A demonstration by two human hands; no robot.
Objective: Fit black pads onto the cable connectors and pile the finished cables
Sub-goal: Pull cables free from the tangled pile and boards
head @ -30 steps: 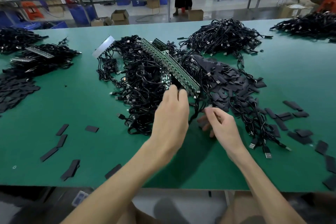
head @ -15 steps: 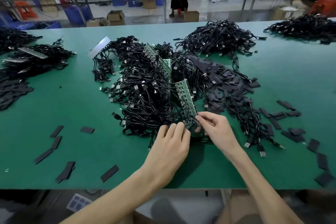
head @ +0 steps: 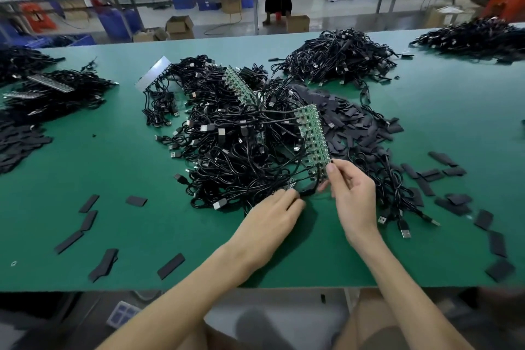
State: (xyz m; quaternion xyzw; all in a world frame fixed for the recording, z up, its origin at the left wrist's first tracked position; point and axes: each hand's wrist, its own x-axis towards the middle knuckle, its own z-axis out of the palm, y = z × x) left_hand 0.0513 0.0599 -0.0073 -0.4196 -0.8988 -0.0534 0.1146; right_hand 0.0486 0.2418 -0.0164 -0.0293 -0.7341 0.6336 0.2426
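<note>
Green board strip (head: 312, 136): my right hand (head: 355, 199) pinches near end; left hand (head: 270, 221) fingers on cable (head: 308, 192) below it, grip unclear. Next, likely: free connector, fit pad (head: 433, 175).

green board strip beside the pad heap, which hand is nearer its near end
Right. The right hand has its fingertips at the near end of the green board strip; the left hand lies below and left of it, fingers on the cables.
</note>
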